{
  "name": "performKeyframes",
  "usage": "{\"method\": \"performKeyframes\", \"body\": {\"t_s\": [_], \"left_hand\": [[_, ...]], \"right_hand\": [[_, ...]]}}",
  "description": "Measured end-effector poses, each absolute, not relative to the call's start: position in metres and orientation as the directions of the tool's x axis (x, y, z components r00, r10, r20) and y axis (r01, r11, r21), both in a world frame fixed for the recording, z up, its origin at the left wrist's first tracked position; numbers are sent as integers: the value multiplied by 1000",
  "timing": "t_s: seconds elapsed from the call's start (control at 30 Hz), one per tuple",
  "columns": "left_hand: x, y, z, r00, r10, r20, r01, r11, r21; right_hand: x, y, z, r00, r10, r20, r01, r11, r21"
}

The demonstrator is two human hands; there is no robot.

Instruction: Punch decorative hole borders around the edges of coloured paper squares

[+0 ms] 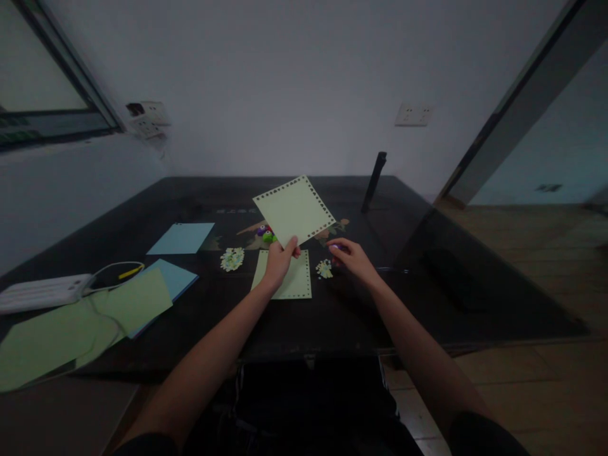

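The pale green sheet (295, 208), lined with small punched holes along three edges, rises from the left hand (281, 258), whose thumb and fingers pinch its near corner, while the right hand (352, 256), curled round a purple object (337, 247), sits to its lower right.

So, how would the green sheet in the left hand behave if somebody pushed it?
The sheet is probably light: the left hand grips it by one corner only. It seems rather stiff, as it looks nearly flat. Its hole-lined edges may tear more easily.
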State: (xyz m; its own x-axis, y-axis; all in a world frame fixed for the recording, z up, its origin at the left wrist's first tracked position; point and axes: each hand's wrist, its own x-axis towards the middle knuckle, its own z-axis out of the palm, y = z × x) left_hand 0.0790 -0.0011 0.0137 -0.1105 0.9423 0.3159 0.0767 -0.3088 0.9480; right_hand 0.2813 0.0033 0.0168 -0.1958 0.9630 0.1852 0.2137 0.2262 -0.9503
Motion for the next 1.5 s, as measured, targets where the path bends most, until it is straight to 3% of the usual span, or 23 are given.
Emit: {"method": "performKeyframes", "body": {"t_s": [0.43,0.57,0.63,0.77,1.2,1.33,1.5], "left_hand": [[80,-2,12,-160,950,268,-97,-285,954],[82,-3,12,-147,950,276,-103,-292,951],[82,-3,11,-145,951,273,-103,-288,952],[82,-2,9,-148,955,258,-100,-274,957],[91,-12,8,-39,970,239,23,-238,971],[91,-13,10,-22,970,242,41,-241,970],[92,-14,10,8,971,240,76,-240,968]], "right_hand": [[287,18,23,-127,976,175,39,181,-983],[308,55,19,-33,958,284,272,282,-920],[318,76,10,63,931,360,492,285,-823],[331,109,-12,62,920,386,751,212,-626],[327,123,-31,25,926,376,910,135,-392],[330,120,-25,2,921,389,889,177,-422],[334,99,1,62,863,501,723,307,-619]]}}
